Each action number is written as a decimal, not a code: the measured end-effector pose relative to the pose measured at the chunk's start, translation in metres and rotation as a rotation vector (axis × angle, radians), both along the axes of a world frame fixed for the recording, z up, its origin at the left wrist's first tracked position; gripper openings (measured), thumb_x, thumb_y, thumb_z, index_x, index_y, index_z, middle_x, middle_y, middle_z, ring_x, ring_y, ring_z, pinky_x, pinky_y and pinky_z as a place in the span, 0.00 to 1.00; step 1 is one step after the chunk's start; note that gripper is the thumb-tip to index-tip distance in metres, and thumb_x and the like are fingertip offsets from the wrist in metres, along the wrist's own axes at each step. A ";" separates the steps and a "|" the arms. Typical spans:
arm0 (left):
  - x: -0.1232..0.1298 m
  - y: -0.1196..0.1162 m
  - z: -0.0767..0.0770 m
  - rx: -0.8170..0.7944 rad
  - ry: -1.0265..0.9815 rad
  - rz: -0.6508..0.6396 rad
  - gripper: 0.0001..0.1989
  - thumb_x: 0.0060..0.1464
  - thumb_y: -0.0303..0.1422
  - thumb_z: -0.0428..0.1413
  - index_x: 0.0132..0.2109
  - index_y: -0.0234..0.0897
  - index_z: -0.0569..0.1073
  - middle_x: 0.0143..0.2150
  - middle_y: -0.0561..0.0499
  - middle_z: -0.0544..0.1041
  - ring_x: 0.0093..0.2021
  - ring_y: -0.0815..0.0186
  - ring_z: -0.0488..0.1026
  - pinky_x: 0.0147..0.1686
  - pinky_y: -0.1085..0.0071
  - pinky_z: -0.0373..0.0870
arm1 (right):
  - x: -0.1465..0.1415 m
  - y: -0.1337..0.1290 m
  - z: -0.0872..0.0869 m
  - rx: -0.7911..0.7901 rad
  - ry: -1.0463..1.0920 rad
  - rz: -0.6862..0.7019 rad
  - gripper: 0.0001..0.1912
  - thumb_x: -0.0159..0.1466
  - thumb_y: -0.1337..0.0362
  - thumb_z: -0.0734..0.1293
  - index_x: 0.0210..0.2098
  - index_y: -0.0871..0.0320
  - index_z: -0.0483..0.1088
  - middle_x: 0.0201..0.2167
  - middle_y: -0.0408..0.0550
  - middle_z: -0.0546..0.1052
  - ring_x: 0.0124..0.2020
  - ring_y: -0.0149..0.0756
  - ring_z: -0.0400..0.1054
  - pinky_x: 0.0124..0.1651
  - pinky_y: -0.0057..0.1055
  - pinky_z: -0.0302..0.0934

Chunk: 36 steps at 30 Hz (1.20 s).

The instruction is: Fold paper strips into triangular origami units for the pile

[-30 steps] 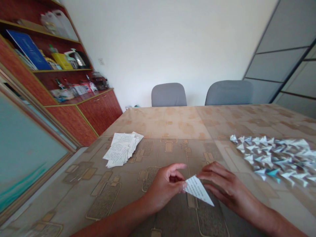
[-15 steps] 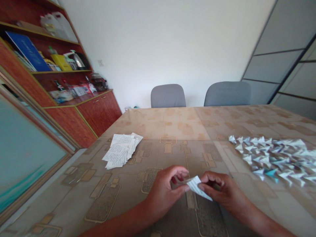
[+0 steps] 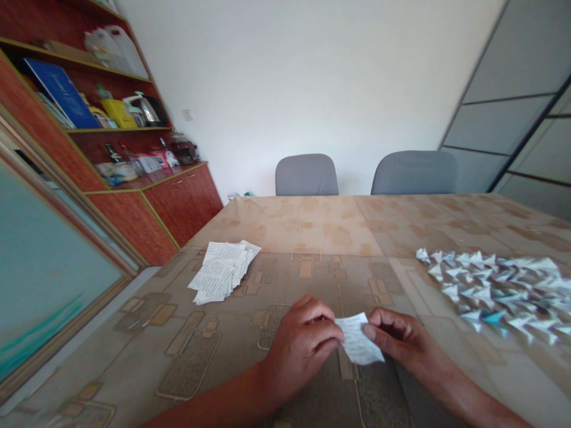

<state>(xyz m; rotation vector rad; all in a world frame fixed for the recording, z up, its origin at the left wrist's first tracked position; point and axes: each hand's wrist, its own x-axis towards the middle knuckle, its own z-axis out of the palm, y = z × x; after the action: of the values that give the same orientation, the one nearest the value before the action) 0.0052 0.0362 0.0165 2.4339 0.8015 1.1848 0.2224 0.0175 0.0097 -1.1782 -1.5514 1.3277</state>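
Note:
A small printed piece of paper [image 3: 358, 340] is stretched between my two hands, just above the table. My left hand [image 3: 301, 336] pinches its left edge, with the fingers curled. On the other side, my right hand [image 3: 399, 336] grips the upper right edge between thumb and forefinger. To the left lies a loose stack of printed paper pieces [image 3: 220, 273]. Over on the right, several folded paper shapes [image 3: 482, 291] with pointed tips stand in rows, mostly white, one of them teal.
The patterned tablecloth [image 3: 241, 356] covers the table. Two grey chairs [image 3: 307, 175] stand at its far edge against a white wall. At the left is a reddish-brown cabinet [image 3: 182, 202] with bottles, a kettle [image 3: 149, 111] and a blue folder [image 3: 62, 92].
The paper, seen narrow and edge-on before, now faces me more broadly. The fingers of my left hand have closed in on its left edge. The view has shifted slightly.

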 end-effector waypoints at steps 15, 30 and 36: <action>-0.007 0.006 -0.003 0.147 -0.002 -0.121 0.07 0.62 0.25 0.53 0.36 0.35 0.74 0.34 0.48 0.78 0.33 0.69 0.71 0.33 0.73 0.66 | 0.014 -0.003 0.023 0.540 -0.379 0.167 0.17 0.67 0.72 0.59 0.52 0.48 0.65 0.42 0.48 0.73 0.45 0.38 0.69 0.45 0.35 0.66; -0.001 -0.010 -0.004 0.132 0.488 -0.040 0.08 0.57 0.37 0.57 0.35 0.37 0.71 0.37 0.51 0.74 0.38 0.63 0.66 0.38 0.65 0.58 | 0.017 0.001 0.015 0.759 -0.775 0.320 0.09 0.65 0.73 0.62 0.33 0.56 0.72 0.36 0.47 0.73 0.38 0.38 0.64 0.40 0.34 0.58; 0.001 -0.019 -0.007 0.046 0.455 -0.008 0.09 0.60 0.35 0.55 0.33 0.36 0.71 0.35 0.51 0.72 0.37 0.63 0.65 0.38 0.65 0.57 | 0.020 0.002 0.021 0.649 -0.795 0.406 0.09 0.68 0.68 0.62 0.33 0.56 0.71 0.32 0.46 0.73 0.38 0.39 0.64 0.42 0.37 0.57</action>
<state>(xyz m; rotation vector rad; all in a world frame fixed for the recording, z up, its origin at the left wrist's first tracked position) 0.0064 0.0172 0.0094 2.7847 0.8887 0.6527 0.2422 0.0193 0.0311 -1.0266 -2.6370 0.4484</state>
